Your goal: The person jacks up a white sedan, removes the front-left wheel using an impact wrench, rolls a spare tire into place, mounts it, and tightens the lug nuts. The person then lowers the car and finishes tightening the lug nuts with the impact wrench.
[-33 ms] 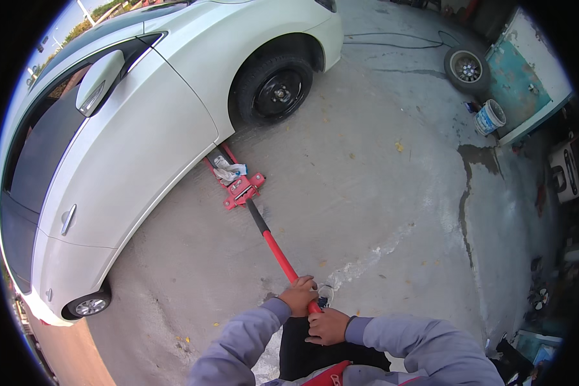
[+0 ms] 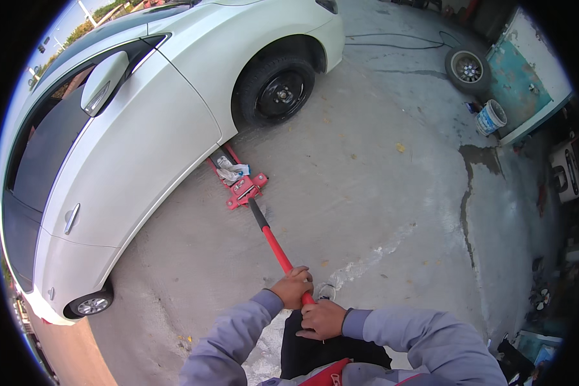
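My left hand [image 2: 293, 287] wraps around the red handle [image 2: 277, 250] of a floor jack [image 2: 247, 191]. Just below it, nearer my body, my right hand [image 2: 323, 320] is closed around the handle's end. A black sleeve covers the handle's far part, where it meets the red jack body. Crumpled white-and-blue material [image 2: 231, 173], perhaps gloves or a rag, lies on top of the jack. The jack's front end is hidden under the side of a white car [image 2: 154, 122], behind its front wheel [image 2: 282, 95], which has a black steel rim.
A loose wheel [image 2: 468, 69] lies at the far right, near a white-and-blue bucket [image 2: 491, 117] and a worn teal-and-white panel [image 2: 521, 80]. A dark hose [image 2: 399, 46] crosses the far floor. Assorted items clutter the right edge. The car's rear wheel [image 2: 91, 303] is at the lower left.
Both hands have shifted slightly up and left in the picture, with the near end of the jack handle. The car and jack appear barely shifted.
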Motion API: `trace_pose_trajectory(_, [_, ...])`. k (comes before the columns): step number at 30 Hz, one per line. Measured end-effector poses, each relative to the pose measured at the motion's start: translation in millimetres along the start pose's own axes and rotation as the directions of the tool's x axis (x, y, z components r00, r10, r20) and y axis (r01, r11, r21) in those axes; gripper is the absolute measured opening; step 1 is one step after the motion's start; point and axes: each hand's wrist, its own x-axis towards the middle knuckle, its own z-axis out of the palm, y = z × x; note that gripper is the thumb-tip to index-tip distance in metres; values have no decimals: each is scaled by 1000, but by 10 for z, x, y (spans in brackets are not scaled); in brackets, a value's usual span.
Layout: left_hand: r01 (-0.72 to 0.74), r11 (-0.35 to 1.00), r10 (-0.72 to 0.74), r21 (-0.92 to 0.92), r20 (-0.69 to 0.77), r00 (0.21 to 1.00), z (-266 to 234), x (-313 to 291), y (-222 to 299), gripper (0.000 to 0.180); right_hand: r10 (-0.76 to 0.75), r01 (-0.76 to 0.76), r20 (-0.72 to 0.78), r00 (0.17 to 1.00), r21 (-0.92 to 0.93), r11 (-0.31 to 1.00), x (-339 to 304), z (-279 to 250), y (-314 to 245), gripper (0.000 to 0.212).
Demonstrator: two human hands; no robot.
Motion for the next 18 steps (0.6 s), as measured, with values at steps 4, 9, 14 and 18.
trace_pose_trajectory(4, [-42,995,66,95,-263,963,-1779,-364,-405,29,142,-121,-141,980,150,981,1559,-1341,-228,41])
trace_pose_trajectory(9, [162,972,-210,-169,-325,922,-2554,-566,-506,33,339,-259,-342,876,261,930,2412,-1825,-395,43])
trace_pose_trajectory(14, [158,950,-237,-269,-291,927,-2036,-472,-381,37,243,-170,-590,770,176,969,1894,-1287,-424,38])
trace_pose_trajectory(18, [82,942,-160,-326,-222,962,-1408,-344,-271,41,224,-87,-614,757,245,966,1390,-828,-242,29])
